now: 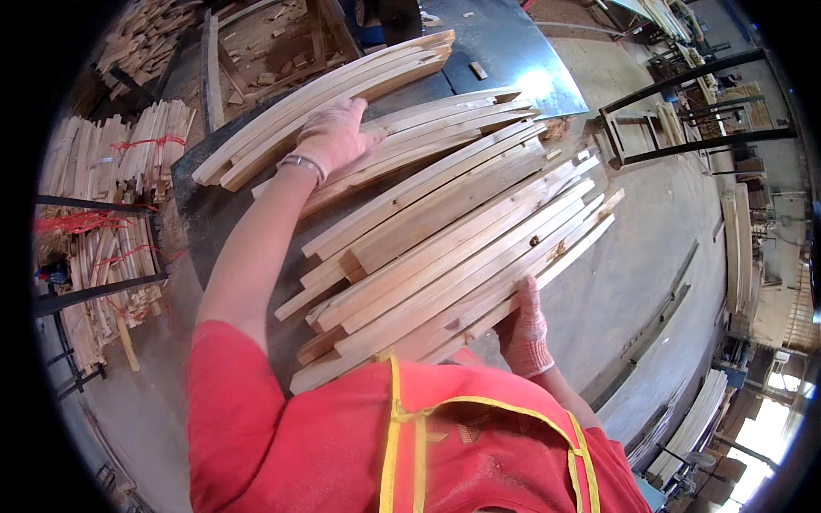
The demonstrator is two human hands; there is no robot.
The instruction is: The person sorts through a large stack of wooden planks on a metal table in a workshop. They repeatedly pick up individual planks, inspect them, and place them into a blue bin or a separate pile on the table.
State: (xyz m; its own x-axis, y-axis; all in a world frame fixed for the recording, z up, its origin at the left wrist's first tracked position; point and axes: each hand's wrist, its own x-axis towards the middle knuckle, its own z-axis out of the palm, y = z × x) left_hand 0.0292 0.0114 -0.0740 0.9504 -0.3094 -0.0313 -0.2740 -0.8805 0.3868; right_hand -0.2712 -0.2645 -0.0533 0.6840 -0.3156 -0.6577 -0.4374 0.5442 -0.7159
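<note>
Handling loose wooden slats, probably a gather-or-square-up step. The slats lie in side-by-side batches over a metal table (513, 51). Left batch (308, 101): curved, its near end at the table's left edge. Left hand (333, 137), gloved, lies over it, fingers spread, thumb toward the middle batch (428, 124); can't confirm a grip. Right batch (453, 248) sits closest to the torso, past the table's near side; what supports it is hidden. Right hand (524, 329), gloved, is against its outer side, thumb up, other fingers mostly hidden; can't tell if clamped. Hands well apart, batches between them.

Next move, my read: needs firm pressure from both sides, ends kept even. Near ends are staggered, so loose pieces could slide.

Around, left to right: red-tied stick bundles (103, 162) on a rack beyond the table's left edge; small offcut (479, 70) toward the far edge, clear of the slats; black metal frame (693, 145) off the far right corner. Main obstruction: the middle batch, wedged between the outer two.
</note>
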